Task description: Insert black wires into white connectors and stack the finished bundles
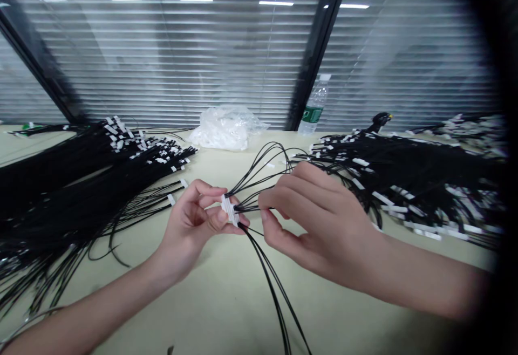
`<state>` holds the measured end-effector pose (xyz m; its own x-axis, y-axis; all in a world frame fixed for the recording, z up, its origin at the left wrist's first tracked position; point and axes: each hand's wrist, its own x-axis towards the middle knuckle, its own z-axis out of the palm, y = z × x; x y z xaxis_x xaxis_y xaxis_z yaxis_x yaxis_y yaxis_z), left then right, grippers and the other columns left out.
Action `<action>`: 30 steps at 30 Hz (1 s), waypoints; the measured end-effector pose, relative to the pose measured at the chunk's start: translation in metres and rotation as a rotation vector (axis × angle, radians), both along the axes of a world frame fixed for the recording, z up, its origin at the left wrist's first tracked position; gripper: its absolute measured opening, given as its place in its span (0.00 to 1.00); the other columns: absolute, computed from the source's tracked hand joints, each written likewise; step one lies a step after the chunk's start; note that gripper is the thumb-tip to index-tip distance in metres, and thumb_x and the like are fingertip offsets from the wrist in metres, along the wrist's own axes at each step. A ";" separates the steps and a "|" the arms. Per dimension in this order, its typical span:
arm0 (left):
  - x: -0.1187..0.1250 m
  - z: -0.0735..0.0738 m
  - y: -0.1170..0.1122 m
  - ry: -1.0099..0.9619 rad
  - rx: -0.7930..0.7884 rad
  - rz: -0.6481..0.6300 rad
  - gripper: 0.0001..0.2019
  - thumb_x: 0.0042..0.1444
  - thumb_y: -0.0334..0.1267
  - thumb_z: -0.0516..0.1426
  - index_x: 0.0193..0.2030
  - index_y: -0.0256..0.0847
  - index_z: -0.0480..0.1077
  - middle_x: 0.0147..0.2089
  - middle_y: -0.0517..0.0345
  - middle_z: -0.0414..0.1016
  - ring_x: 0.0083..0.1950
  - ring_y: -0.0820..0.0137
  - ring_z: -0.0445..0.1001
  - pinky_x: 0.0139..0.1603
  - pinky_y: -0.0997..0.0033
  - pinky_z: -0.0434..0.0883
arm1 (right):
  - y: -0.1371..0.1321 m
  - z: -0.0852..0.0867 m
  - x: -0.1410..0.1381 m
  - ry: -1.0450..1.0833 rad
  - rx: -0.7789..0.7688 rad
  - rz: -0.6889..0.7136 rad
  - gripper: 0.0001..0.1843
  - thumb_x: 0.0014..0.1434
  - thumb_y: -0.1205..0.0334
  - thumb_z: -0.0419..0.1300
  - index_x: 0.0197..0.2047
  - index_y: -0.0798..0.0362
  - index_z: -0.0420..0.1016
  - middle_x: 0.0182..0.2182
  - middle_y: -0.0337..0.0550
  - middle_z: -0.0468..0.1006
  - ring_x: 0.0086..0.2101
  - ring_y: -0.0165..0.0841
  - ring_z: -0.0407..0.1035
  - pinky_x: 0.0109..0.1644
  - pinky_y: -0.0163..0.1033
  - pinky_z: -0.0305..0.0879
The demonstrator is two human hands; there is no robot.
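A small white connector (230, 210) is pinched between the thumb and fingers of my left hand (198, 217), above the table. Several thin black wires (259, 169) run out of its right side. Some loop up and to the right, and others hang down (267, 268) toward the near edge of the view. My right hand (315, 212) is closed, thumb against fingertips, on a black wire a little to the right of the connector. How many wires sit in that pinch is hidden by the fingers.
Bundles of black wires with white connector ends (81, 182) lie at the left. Another heap of such wires (421, 171) covers the right. A crumpled clear plastic bag (229, 127) and a bottle with a green label (314, 108) stand at the back by the blinds (182, 53).
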<state>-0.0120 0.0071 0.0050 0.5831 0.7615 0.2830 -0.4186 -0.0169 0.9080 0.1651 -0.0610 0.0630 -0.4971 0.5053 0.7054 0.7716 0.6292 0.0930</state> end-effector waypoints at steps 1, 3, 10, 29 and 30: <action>0.000 0.000 0.000 0.000 0.005 -0.001 0.09 0.53 0.26 0.56 0.39 0.43 0.64 0.36 0.61 0.74 0.36 0.67 0.77 0.36 0.64 0.76 | 0.000 0.000 0.000 -0.007 -0.001 0.002 0.04 0.56 0.71 0.53 0.30 0.56 0.65 0.22 0.38 0.66 0.26 0.28 0.55 0.31 0.37 0.55; 0.000 -0.002 0.000 0.002 0.016 0.002 0.10 0.53 0.26 0.56 0.39 0.43 0.64 0.36 0.61 0.74 0.35 0.69 0.76 0.35 0.65 0.77 | 0.000 -0.001 0.001 -0.027 0.006 0.003 0.04 0.56 0.71 0.53 0.30 0.56 0.65 0.22 0.39 0.66 0.26 0.28 0.55 0.30 0.37 0.55; 0.000 -0.004 0.001 0.021 0.071 0.032 0.09 0.52 0.26 0.56 0.39 0.42 0.65 0.35 0.61 0.74 0.32 0.74 0.75 0.34 0.71 0.75 | -0.003 -0.004 -0.001 -0.110 -0.041 -0.031 0.05 0.55 0.72 0.53 0.30 0.58 0.69 0.25 0.42 0.68 0.29 0.31 0.59 0.33 0.40 0.57; 0.002 -0.001 0.002 0.038 -0.014 -0.004 0.08 0.52 0.27 0.57 0.38 0.41 0.65 0.33 0.60 0.74 0.31 0.72 0.75 0.33 0.69 0.75 | 0.007 -0.012 0.001 -0.106 -0.107 -0.009 0.04 0.58 0.70 0.54 0.32 0.56 0.68 0.29 0.40 0.69 0.32 0.30 0.59 0.35 0.37 0.55; 0.001 0.000 0.003 0.032 -0.018 -0.019 0.08 0.52 0.27 0.57 0.38 0.41 0.64 0.34 0.59 0.74 0.32 0.71 0.75 0.34 0.68 0.75 | 0.009 -0.009 0.004 -0.087 -0.135 -0.004 0.04 0.59 0.66 0.53 0.35 0.56 0.68 0.30 0.41 0.69 0.32 0.30 0.60 0.36 0.36 0.55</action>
